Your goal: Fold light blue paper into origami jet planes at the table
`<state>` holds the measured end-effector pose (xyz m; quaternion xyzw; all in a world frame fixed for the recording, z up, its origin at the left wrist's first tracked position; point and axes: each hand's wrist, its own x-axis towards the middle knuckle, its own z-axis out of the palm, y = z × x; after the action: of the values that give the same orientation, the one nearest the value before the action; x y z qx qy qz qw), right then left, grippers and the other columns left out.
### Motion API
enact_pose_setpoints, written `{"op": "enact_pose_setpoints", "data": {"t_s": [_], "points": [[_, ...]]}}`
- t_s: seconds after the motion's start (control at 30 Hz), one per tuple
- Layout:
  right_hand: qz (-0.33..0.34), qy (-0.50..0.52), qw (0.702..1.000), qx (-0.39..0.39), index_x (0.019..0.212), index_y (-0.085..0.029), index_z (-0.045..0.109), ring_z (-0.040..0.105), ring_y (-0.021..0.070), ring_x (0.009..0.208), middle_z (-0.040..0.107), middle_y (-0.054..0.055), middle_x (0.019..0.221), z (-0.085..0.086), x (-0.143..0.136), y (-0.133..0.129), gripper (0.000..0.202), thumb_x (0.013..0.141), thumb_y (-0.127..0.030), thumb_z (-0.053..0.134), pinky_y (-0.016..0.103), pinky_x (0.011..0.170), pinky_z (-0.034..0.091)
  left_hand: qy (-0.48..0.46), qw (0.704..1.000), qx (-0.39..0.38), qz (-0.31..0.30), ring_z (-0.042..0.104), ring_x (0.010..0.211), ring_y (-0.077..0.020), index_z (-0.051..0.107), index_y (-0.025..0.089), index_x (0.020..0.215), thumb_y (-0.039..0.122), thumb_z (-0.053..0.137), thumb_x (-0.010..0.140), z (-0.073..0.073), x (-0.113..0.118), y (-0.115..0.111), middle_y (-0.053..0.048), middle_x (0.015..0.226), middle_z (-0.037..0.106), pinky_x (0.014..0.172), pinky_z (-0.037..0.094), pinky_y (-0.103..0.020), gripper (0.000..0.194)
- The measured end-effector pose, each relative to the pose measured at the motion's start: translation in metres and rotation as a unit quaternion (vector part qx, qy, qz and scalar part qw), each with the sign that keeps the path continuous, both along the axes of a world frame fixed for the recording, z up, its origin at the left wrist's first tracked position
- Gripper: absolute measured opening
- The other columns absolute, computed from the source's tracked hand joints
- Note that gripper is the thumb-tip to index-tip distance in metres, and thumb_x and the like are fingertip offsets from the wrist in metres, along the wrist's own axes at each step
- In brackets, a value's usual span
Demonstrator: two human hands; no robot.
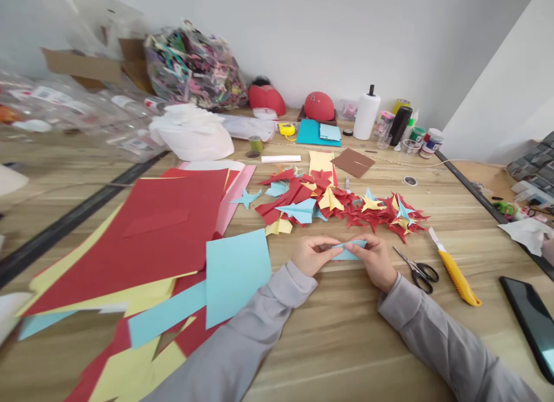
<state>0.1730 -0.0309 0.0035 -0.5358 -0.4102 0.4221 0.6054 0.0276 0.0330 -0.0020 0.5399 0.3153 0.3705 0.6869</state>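
Between my two hands is a small piece of light blue paper (351,253), folded along its length. My left hand (312,254) pinches its left end with thumb and fingers, and my right hand (375,260) pinches the right end. Both thumbs press on the near side; some fingertips are hidden behind the paper. Just beyond my hands lies a heap of folded red, yellow and blue paper shapes (298,194), some like planes and some like stars. A lone blue paper star (246,198) sits left of the heap.
Stacked coloured sheets (173,217) and a light blue sheet (237,275) cover the left side. On the right lie black scissors (419,270), a yellow utility knife (459,275) with its blade out and a phone (530,321). Bottles (367,116) and a bag of scraps (194,67) stand along the wall.
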Motion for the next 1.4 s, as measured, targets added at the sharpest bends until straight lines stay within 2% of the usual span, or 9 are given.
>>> {"op": "enact_pose_setpoints", "data": {"t_s": [0.33, 0.57, 0.73, 0.97, 1.1, 1.3, 1.4], "points": [[0.01, -0.026, 1.0, -0.007, 0.064, -0.018, 0.068, 0.053, 0.0119, 0.058, 0.065, 0.0, 0.063, 0.004, -0.001, -0.003, 0.02, 0.06, -0.036, 0.077, 0.024, 0.056, 0.043, 0.013, 0.999, 0.02, 0.028, 0.059, 0.049, -0.0125, 0.071, 0.013, 0.059, 0.031, 0.079, 0.052, 0.011, 0.0, -0.007, -0.002, 0.056, 0.063, 0.043, 0.056, -0.023, 0.022], [0.003, 0.035, 0.999, -0.015, 0.061, -0.02, 0.068, 0.049, 0.0096, 0.056, 0.064, -0.002, 0.062, 0.002, 0.0, -0.002, 0.018, 0.061, -0.035, 0.077, 0.022, 0.054, 0.039, 0.015, 0.999, 0.028, 0.036, 0.058, 0.045, -0.0118, 0.07, 0.012, 0.058, 0.031, 0.079, 0.051, 0.011, 0.0, -0.007, -0.002, 0.055, 0.064, 0.041, 0.055, -0.022, 0.022], [-0.01, 0.079, 0.996, -0.026, 0.061, -0.02, 0.069, 0.044, 0.0083, 0.051, 0.059, -0.004, 0.055, -0.004, 0.002, 0.0, 0.018, 0.061, -0.036, 0.078, 0.023, 0.052, 0.035, 0.02, 0.999, 0.0, 0.04, 0.061, 0.047, -0.0143, 0.069, 0.012, 0.061, 0.033, 0.082, 0.047, 0.009, 0.0, -0.005, -0.003, 0.055, 0.066, 0.046, 0.057, -0.026, 0.029], [-0.027, 0.081, 0.996, -0.002, 0.064, -0.022, 0.071, 0.051, 0.0105, 0.058, 0.066, -0.003, 0.063, -0.007, 0.004, 0.002, 0.014, 0.059, -0.033, 0.079, 0.025, 0.059, 0.04, -0.016, 0.998, -0.025, 0.054, 0.062, 0.049, -0.0148, 0.067, 0.012, 0.059, 0.031, 0.085, 0.043, 0.007, 0.0, 0.0, -0.002, 0.057, 0.068, 0.05, 0.058, -0.028, 0.03], [-0.027, 0.078, 0.997, -0.003, 0.064, -0.023, 0.072, 0.051, 0.0108, 0.057, 0.067, -0.003, 0.062, -0.005, 0.004, 0.002, 0.013, 0.057, -0.032, 0.08, 0.025, 0.06, 0.04, -0.035, 0.998, -0.019, 0.043, 0.063, 0.054, -0.0153, 0.068, 0.013, 0.06, 0.031, 0.084, 0.046, 0.005, 0.0, 0.001, -0.003, 0.061, 0.069, 0.052, 0.058, -0.028, 0.028], [-0.023, 0.065, 0.998, -0.004, 0.064, -0.023, 0.072, 0.052, 0.011, 0.056, 0.067, -0.002, 0.061, -0.004, 0.003, 0.002, 0.014, 0.057, -0.033, 0.079, 0.026, 0.059, 0.041, -0.072, 0.997, 0.025, 0.007, 0.058, 0.051, -0.0106, 0.064, 0.013, 0.053, 0.029, 0.081, 0.054, 0.007, -0.001, 0.003, 0.001, 0.055, 0.061, 0.049, 0.054, -0.023, 0.023], [-0.009, 0.049, 0.999, -0.009, 0.066, -0.022, 0.072, 0.053, 0.0115, 0.057, 0.068, -0.001, 0.064, -0.002, 0.003, 0.001, 0.015, 0.059, -0.034, 0.078, 0.025, 0.057, 0.042, -0.081, 0.997, 0.01, 0.003, 0.057, 0.05, -0.0107, 0.06, 0.014, 0.053, 0.029, 0.08, 0.055, 0.006, -0.001, 0.004, 0.002, 0.054, 0.058, 0.047, 0.052, -0.024, 0.025]]}}
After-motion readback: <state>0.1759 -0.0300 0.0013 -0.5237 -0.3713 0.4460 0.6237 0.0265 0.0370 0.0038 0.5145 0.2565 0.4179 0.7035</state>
